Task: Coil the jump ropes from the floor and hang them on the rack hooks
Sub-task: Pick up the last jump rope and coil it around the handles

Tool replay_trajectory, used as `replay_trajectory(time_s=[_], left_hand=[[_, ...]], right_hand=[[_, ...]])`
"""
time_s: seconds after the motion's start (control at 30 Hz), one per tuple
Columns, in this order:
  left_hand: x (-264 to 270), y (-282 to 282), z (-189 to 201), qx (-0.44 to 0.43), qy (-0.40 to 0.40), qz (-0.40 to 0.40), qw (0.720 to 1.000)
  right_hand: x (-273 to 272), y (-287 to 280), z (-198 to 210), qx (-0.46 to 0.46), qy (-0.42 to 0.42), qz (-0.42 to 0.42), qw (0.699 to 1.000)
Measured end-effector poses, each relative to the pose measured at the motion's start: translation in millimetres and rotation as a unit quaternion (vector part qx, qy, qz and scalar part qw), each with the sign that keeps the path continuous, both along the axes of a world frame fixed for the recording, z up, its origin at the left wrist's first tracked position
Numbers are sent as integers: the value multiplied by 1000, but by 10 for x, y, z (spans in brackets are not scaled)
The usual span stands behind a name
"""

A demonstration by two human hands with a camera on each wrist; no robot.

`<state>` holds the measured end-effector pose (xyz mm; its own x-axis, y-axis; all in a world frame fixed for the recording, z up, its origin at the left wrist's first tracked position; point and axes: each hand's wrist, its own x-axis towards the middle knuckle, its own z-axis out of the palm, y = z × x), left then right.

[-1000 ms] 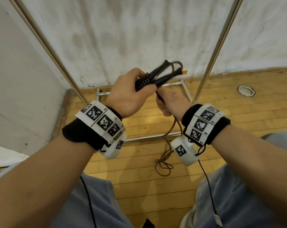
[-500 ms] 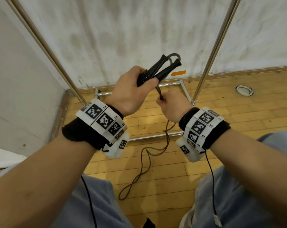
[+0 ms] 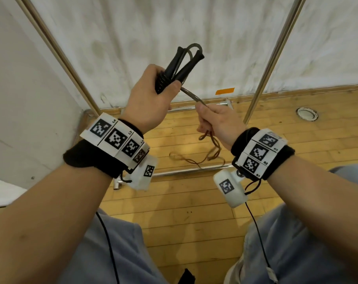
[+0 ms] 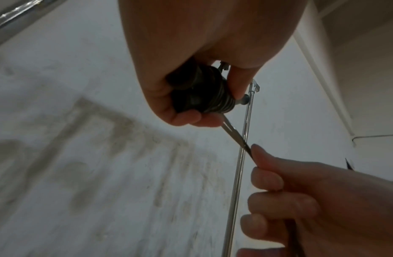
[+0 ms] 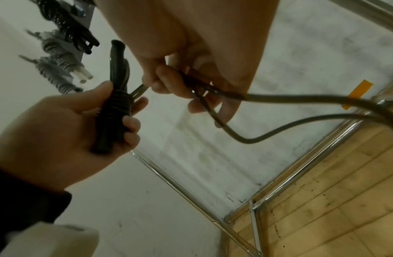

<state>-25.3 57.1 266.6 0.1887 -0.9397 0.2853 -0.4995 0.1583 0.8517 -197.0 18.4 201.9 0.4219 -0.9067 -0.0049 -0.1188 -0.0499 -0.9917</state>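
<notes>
My left hand (image 3: pixel 153 97) grips the two black handles (image 3: pixel 180 66) of a jump rope together, raised in front of the wall; the same handles (image 5: pixel 117 111) show ribbed in the right wrist view. A taut doubled stretch of dark rope (image 3: pixel 191 96) runs from them down to my right hand (image 3: pixel 217 124), which holds it in curled fingers (image 4: pixel 268 179). Below that hand the loose rope (image 3: pixel 206 156) hangs in loops to the wooden floor. The rope (image 5: pixel 290 97) trails out past the palm in two strands.
The rack's chrome uprights (image 3: pixel 276 50) and floor bars (image 3: pixel 192 171) stand ahead against the white wall. Other coiled jump ropes (image 5: pixel 63 59) hang on the rack's upper hooks. A round floor fitting (image 3: pixel 307 113) lies to the right. My knees fill the bottom of the head view.
My left hand has risen with the handles. My right hand has slid down and away along the rope, pulling it taut, and the loose rope on the floor has been drawn up and shortened.
</notes>
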Motion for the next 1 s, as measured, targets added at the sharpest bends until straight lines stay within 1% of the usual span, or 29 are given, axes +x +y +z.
replay_trajectory(time_s=[0.03, 0.13, 0.2, 0.27, 0.33, 0.4, 0.47, 0.57, 0.67, 0.77, 0.87, 0.93, 1.0], left_hand=[[4, -4, -3, -4, 0, -1, 1000], [9, -19, -22, -7, -5, 10, 1000], [35, -40, -49, 1, -26, 29, 999], [81, -76, -95, 10, -68, 48, 996], [114, -109, -160, 26, -133, 63, 989], [120, -132, -233, 51, -189, 58, 979], [98, -141, -296, 72, -233, 44, 969], [58, -147, -356, 97, -292, 25, 951], [18, -169, -388, 130, -326, -5, 936], [21, -169, -397, 153, -355, -25, 922], [4, -132, -409, 173, -394, -40, 901], [-37, -96, -437, 174, -410, -53, 894], [-80, -61, -465, 159, -415, -66, 893]], right_hand=[[15, 16, -2, 6, 3, 9, 1000], [36, 63, 35, 66, -14, 54, 996], [22, 70, 84, 70, 6, 58, 996], [10, 72, 137, 26, 37, 40, 998], [4, 85, 178, -50, 85, 19, 995], [-4, 106, 213, -113, 136, 7, 984], [-23, 129, 246, -145, 170, 7, 975], [-33, 141, 274, -164, 196, 6, 967], [-51, 142, 299, -169, 204, -3, 964], [-67, 147, 333, -160, 208, 9, 965], [-67, 146, 352, -153, 207, 27, 966], [-53, 144, 351, -174, 233, 32, 956], [-37, 133, 341, -196, 247, 18, 949]])
